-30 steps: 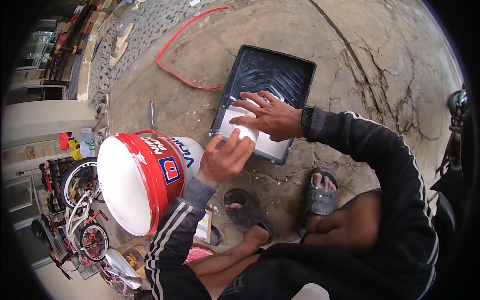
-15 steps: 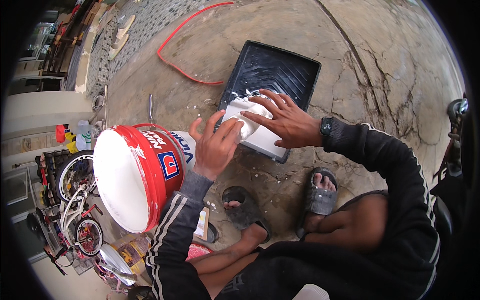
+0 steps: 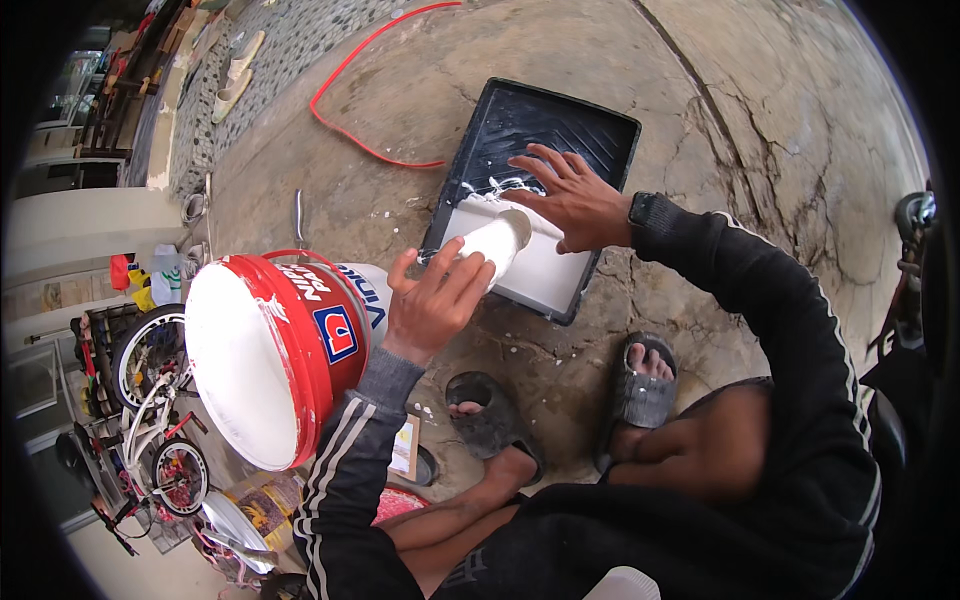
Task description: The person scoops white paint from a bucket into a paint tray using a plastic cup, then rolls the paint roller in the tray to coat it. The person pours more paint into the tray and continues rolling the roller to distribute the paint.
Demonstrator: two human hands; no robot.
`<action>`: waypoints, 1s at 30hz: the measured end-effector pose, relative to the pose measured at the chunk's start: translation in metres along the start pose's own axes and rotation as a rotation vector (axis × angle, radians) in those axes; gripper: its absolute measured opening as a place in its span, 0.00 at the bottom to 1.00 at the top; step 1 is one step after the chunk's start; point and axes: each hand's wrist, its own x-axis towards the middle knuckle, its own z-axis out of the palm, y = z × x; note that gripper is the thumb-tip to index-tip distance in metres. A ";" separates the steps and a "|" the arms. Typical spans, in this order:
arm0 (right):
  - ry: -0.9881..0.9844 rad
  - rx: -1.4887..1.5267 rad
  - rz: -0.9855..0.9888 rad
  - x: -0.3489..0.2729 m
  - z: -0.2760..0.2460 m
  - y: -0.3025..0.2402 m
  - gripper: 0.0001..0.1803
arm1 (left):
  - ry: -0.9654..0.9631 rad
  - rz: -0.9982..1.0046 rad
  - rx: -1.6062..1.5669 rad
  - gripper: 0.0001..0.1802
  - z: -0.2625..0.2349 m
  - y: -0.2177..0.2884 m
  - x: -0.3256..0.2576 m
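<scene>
My left hand (image 3: 432, 308) grips a white, paint-coated cylinder (image 3: 492, 248) by its near end, fingers curled around it. It may be a cup or a roller sleeve; its far end shows a greyish round face. It is tilted over the black paint tray (image 3: 620, 150), whose near part holds a pool of white paint (image 3: 540, 285). Just beyond the cylinder's grey end, my right hand (image 3: 585, 205) hovers above the tray with its fingers spread, nothing in them. White streaks and splashes mark the tray's ribbed slope.
Left of my left arm stands a big red and white paint bucket (image 3: 300, 350) with a white top. A red strip (image 3: 340, 125) curves across the cracked concrete floor. My sandalled feet are close below the tray; a small bicycle (image 3: 150, 410) stands far left.
My right hand has come off the white cylinder and moved slightly right and up. The cylinder's greyish end is now exposed, while my left hand keeps its hold.
</scene>
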 end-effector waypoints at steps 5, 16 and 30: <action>0.076 0.224 -0.193 0.011 0.000 -0.053 0.62 | -0.024 -0.017 0.034 0.13 0.004 0.005 0.000; 0.064 0.164 -0.066 0.005 0.003 -0.035 0.67 | -0.003 -0.078 0.029 0.17 0.012 -0.002 -0.009; 0.150 0.001 0.010 -0.007 0.024 -0.049 0.57 | -0.112 -0.436 -0.233 0.32 0.004 0.009 0.014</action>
